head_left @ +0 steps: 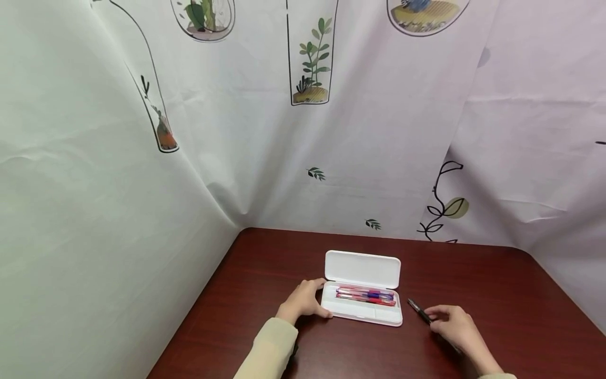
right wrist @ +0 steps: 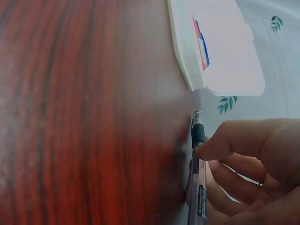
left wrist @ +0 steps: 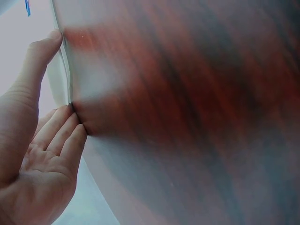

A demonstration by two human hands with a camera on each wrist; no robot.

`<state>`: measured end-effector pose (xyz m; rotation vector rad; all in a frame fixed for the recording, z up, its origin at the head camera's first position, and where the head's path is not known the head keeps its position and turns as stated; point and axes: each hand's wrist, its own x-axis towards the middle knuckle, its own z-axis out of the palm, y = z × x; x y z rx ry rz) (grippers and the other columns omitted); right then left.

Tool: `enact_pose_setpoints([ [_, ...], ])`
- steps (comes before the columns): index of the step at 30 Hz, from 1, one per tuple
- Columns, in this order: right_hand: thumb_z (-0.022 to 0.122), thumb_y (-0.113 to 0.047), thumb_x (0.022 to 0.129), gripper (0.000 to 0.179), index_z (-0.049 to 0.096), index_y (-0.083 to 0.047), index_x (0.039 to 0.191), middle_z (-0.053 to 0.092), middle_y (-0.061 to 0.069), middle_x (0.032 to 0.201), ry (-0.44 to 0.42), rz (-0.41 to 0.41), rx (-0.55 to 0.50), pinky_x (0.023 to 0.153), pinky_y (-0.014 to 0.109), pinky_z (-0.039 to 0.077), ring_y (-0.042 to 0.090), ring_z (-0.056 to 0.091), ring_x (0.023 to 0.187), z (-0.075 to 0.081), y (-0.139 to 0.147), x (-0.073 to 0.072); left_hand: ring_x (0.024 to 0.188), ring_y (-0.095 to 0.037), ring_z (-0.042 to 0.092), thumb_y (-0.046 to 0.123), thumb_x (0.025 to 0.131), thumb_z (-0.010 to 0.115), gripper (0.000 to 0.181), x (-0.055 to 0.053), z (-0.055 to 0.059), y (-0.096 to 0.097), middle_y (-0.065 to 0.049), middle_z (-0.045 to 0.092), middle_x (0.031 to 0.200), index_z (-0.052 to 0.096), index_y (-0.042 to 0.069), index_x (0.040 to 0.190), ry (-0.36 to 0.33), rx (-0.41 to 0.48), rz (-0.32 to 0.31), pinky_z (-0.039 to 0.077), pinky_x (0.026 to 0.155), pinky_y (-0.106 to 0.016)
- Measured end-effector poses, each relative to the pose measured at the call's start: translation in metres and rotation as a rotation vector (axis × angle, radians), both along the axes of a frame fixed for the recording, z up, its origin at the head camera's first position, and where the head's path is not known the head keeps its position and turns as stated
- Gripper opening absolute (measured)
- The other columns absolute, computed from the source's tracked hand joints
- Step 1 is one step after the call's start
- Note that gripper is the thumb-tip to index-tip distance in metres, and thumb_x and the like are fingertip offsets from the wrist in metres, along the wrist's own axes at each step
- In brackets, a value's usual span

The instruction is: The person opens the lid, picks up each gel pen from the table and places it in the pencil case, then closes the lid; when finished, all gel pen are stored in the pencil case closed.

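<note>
An open white pencil case (head_left: 350,312) lies on the table, its lid (head_left: 363,269) tipped back toward the wall. Several pens with red and purple parts (head_left: 366,296) rest inside. My left hand (head_left: 303,300) holds the case's left end, thumb at the front corner and fingers at the back one; the left wrist view shows them against its edge. To the right of the case, my right hand (head_left: 454,327) pinches a black-and-clear pen (right wrist: 198,161) between thumb and fingers. The pen lies low along the tabletop, one end pointing toward the case.
The dark red wooden table (head_left: 265,263) has rounded back corners. White cloth (head_left: 265,158) printed with plants and jars hangs behind it and along its left side. More cloth (head_left: 568,210) hangs at the right.
</note>
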<state>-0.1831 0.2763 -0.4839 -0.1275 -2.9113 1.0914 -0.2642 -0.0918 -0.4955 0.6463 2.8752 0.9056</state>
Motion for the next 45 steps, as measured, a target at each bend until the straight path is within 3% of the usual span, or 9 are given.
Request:
enact_pose_setpoints([
  [15,0.07,0.0,0.074,0.026,0.073,-0.004,0.099,0.072,0.006,0.089,0.015,0.022,-0.103,0.062,0.023,0.043,0.011,0.059,0.075,0.004,-0.01,-0.012,0.107,-0.016,0.062,0.03,0.058,0.095,0.078,0.003,0.001,0.0,-0.004,0.068,0.124,0.062,0.011,0.126,-0.003,0.003,0.011,0.05,0.092,-0.033],
  [31,0.069,0.004,0.07,0.024,0.075,-0.003,0.093,0.071,0.005,0.083,0.093,0.15,-0.128,0.063,0.023,0.048,0.013,0.06,0.074,0.016,-0.05,-0.037,0.11,-0.018,0.062,0.032,0.058,0.095,0.077,0.003,0.001,0.0,-0.003,0.068,0.124,0.063,0.013,0.125,-0.002,-0.005,0.015,0.05,0.092,-0.034],
  [45,0.068,0.004,0.073,0.02,0.075,-0.003,0.091,0.069,0.008,0.087,0.065,0.188,-0.154,0.059,0.028,0.048,0.019,0.058,0.075,0.021,-0.086,-0.055,0.106,-0.016,0.063,0.031,0.057,0.095,0.078,0.003,0.001,0.0,-0.004,0.068,0.123,0.063,0.011,0.126,0.012,-0.006,0.007,0.051,0.091,-0.033],
])
